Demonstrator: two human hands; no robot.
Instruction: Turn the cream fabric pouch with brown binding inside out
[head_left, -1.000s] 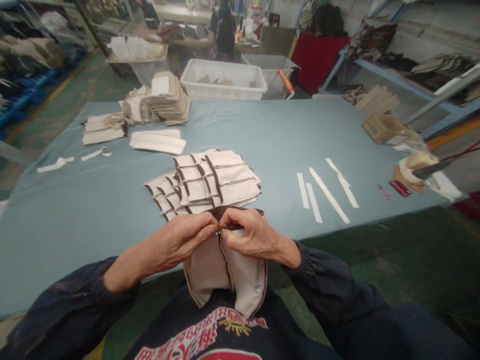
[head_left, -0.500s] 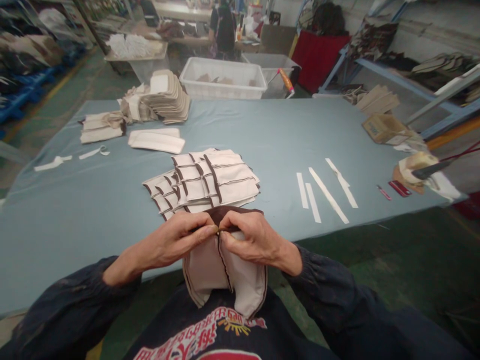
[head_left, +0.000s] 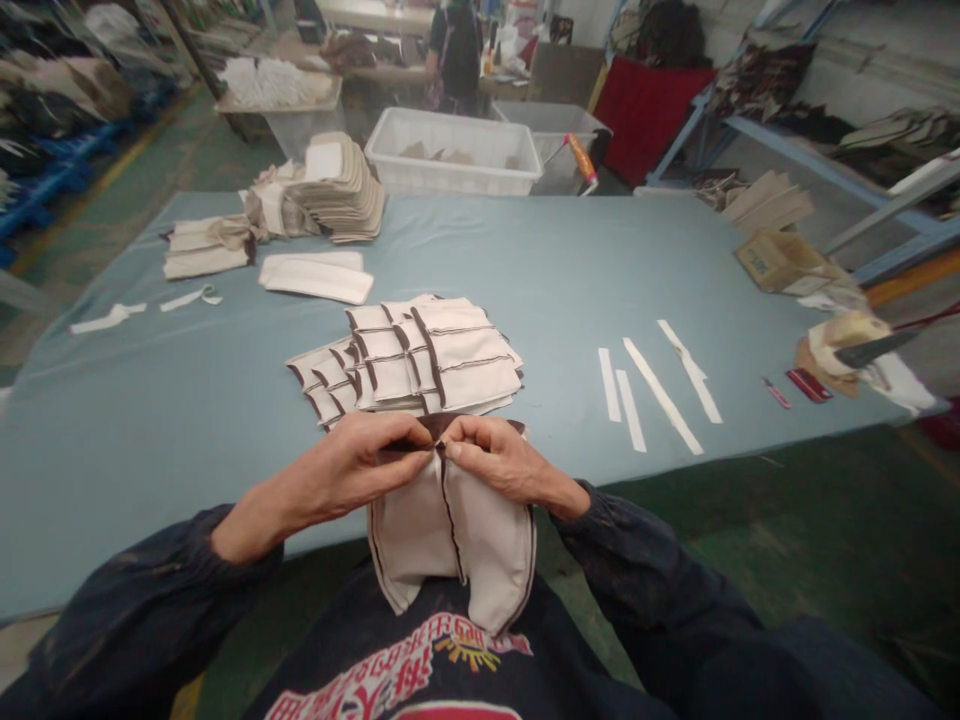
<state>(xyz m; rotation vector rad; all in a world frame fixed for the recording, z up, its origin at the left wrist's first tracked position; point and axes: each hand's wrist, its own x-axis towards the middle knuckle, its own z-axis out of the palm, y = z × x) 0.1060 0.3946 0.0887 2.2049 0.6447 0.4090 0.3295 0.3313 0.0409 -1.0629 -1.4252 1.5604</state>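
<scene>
While both pinch the pouch | left hand, right hand | raised slightly.

We pinch the dark-trimmed top edge of a cream fabric pouch with brown piping; it hangs upright, folded, off the tabletop's near edge.

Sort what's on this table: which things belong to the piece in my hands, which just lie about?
In hand: cream fabric piece, pinched by left hand and right hand; matching trimmed stack.

Lying about: white strips, white tub, cardboard box.
</scene>
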